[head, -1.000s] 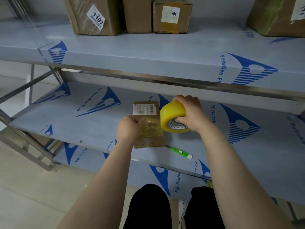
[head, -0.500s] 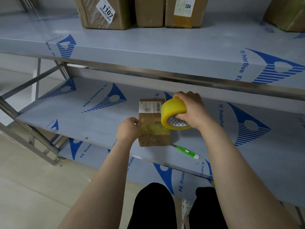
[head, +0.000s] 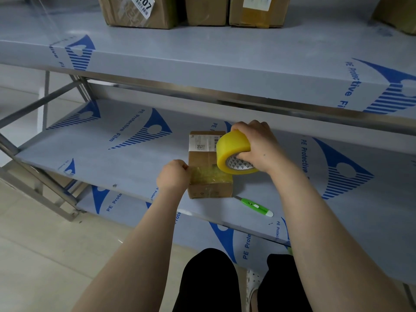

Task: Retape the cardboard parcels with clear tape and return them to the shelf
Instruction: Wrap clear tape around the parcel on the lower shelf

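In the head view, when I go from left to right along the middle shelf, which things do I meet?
left hand, pinching the tape end → cardboard parcel → yellow tape roll → right hand, gripping it. The green cutter overlaps the roll and right hand sideways, so it is left out.

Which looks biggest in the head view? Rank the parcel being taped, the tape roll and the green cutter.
1. Parcel.
2. Tape roll, held nearer the camera, so perhaps flattered.
3. Green cutter, slim, clearly smallest.
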